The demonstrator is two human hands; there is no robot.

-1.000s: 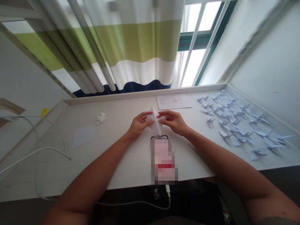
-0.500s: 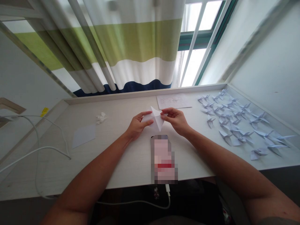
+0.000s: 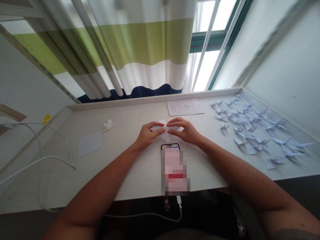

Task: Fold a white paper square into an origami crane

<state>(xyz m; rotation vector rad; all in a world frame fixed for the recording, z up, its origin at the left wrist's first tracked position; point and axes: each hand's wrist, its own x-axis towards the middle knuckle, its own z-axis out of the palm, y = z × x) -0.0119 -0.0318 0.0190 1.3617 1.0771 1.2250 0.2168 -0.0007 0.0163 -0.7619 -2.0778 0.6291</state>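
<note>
Head view: I see left hand and right hand gripping a folded paper, fingertips pressing it flat on the desk. Paper cranes lie well apart.

I note phone at near edge of desk, paper cranes spread right, written sheet far side, flat sheet and crumpled scrap left, white cable beyond.

Phone beneath hands; paper cranes rightward.
</note>
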